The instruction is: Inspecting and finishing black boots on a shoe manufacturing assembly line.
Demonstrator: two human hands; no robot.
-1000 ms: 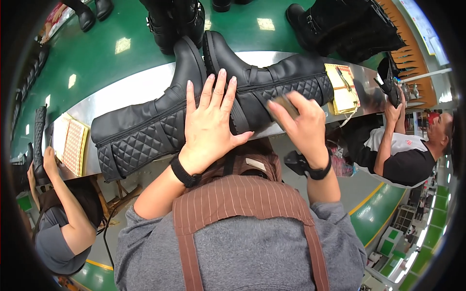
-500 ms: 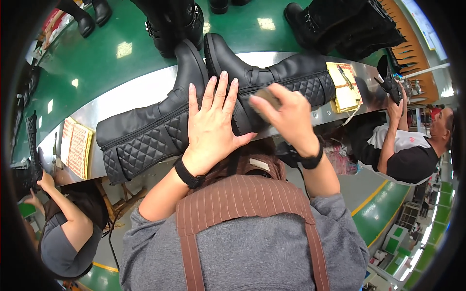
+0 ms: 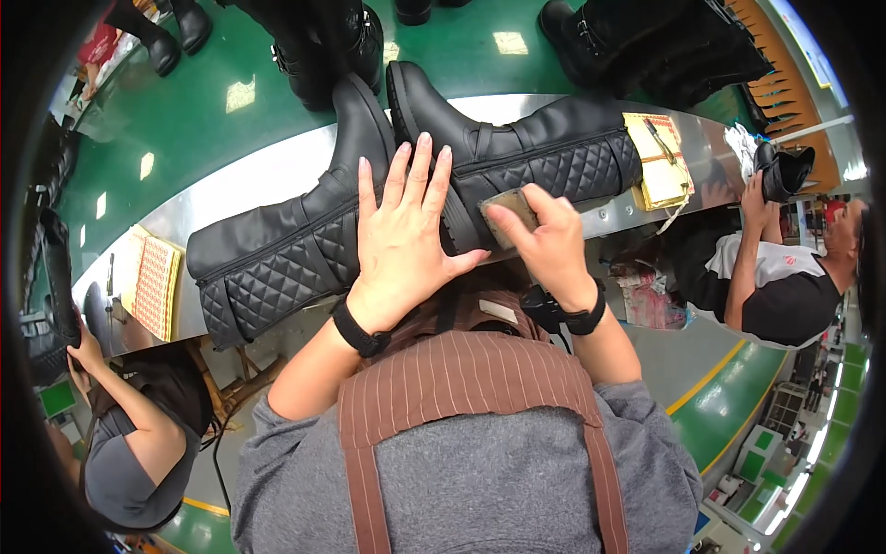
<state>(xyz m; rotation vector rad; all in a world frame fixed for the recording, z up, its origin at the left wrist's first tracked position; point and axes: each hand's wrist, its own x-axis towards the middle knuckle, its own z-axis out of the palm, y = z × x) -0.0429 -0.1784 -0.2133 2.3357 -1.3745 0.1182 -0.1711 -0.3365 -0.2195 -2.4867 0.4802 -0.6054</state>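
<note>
Two tall black boots with quilted shafts lie on their sides, their feet side by side in the middle. The left boot (image 3: 268,245) stretches off to the left, the right boot (image 3: 554,138) to the right. My left hand (image 3: 401,235) is flat with fingers spread over the left boot's heel area, its fingertips next to the right boot. In my right hand (image 3: 558,240), pinched between thumb and fingers, is a flat grey-brown block or pad (image 3: 506,217). It is against or just over the right boot near its heel; actual contact cannot be made out.
The boots rest on a narrow metal bench (image 3: 194,208). Yellow-edged paper stacks (image 3: 152,286) lie at its left, and a yellow pad with a pen (image 3: 660,162) at its right. More black boots (image 3: 646,55) stand beyond. Co-workers handle boots at both sides.
My right hand has shifted slightly left and nearer to me, and the pad now shows its flat face. My left hand has stayed put. The right co-worker's boot has turned.
</note>
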